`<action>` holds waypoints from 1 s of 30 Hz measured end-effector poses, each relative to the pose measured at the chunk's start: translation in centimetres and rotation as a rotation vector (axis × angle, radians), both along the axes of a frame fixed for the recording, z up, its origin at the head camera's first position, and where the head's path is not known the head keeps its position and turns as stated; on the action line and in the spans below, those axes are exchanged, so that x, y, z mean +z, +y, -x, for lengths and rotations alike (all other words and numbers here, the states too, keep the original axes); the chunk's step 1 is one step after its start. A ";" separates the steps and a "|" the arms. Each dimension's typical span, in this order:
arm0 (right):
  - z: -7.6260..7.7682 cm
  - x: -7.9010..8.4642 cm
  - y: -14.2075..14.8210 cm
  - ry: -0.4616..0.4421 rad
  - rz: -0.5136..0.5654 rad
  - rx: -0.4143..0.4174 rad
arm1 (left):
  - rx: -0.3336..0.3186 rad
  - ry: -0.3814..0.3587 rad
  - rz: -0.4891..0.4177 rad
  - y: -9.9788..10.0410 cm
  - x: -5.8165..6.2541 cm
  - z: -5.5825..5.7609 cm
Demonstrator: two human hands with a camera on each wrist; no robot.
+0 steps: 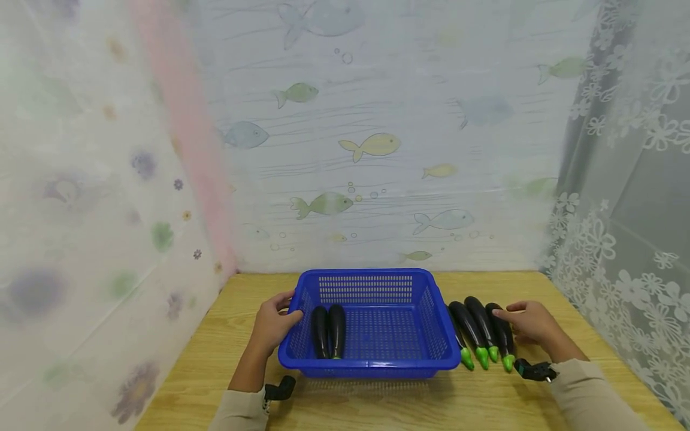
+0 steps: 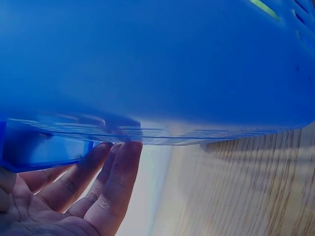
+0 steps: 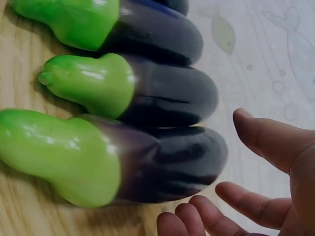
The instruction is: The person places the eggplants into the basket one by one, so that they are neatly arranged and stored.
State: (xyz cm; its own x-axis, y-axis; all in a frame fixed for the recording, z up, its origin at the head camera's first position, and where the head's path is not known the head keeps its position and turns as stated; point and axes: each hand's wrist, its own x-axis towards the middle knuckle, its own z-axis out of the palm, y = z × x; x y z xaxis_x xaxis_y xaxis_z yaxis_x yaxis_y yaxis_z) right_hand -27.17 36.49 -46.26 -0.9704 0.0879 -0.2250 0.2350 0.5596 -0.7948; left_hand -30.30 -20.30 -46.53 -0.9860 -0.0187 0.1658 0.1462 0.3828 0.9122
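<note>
A blue plastic basket (image 1: 372, 363) with slotted walls stands on the table, with two dark eggplants (image 1: 336, 329) lying side by side in its left part. My left hand (image 1: 271, 323) holds the basket's left rim, thumb over the top and fingers against the outer wall; in the left wrist view the fingertips (image 2: 129, 152) touch the blue side. Right of the basket lies a row of several eggplants (image 1: 474, 326) with green stem ends toward me. My right hand (image 1: 530, 323) is beside the rightmost eggplant (image 3: 172, 164), thumb and fingers spread near its dark end, apparently not touching it.
The wooden table (image 1: 366, 407) backs onto a fish-patterned curtain (image 1: 372, 239). A flowered sheet (image 1: 108, 239) hangs at the left, and a lace curtain (image 1: 604, 257) at the right. The basket's right wall stands close to the row of eggplants.
</note>
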 end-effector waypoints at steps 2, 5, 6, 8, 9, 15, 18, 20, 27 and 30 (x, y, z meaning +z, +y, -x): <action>0.0 -0.2 0.0 0.005 -0.012 -0.004 | 0.000 0.001 0.001 0.0 0.0 0.0; 0.2 -0.5 0.0 0.015 -0.036 0.005 | -0.001 0.006 0.004 0.0 0.0 0.0; 0.2 -0.6 0.0 0.016 -0.045 0.010 | 0.001 0.006 0.006 0.0 0.0 0.0; 0.3 -0.8 0.0 0.014 -0.059 0.017 | 0.004 0.008 0.010 0.0 -0.1 0.1; 0.3 -0.9 0.0 0.016 -0.068 0.020 | 0.005 0.011 0.012 0.0 -0.2 0.1; 0.5 -1.0 0.0 0.023 -0.091 0.015 | 0.014 0.022 0.007 0.0 -0.3 0.2; 0.5 -0.9 0.1 0.019 -0.083 0.013 | 0.019 0.022 0.011 0.0 -0.3 0.2; 0.5 -0.9 0.1 0.021 -0.082 0.014 | 0.021 0.021 0.017 0.0 -0.3 0.2; 0.4 -0.4 0.3 0.046 -0.086 0.022 | 0.020 0.021 0.026 0.0 -0.2 0.1; 0.3 0.1 0.2 0.041 -0.070 0.012 | 0.019 0.021 0.028 -0.1 -0.2 0.1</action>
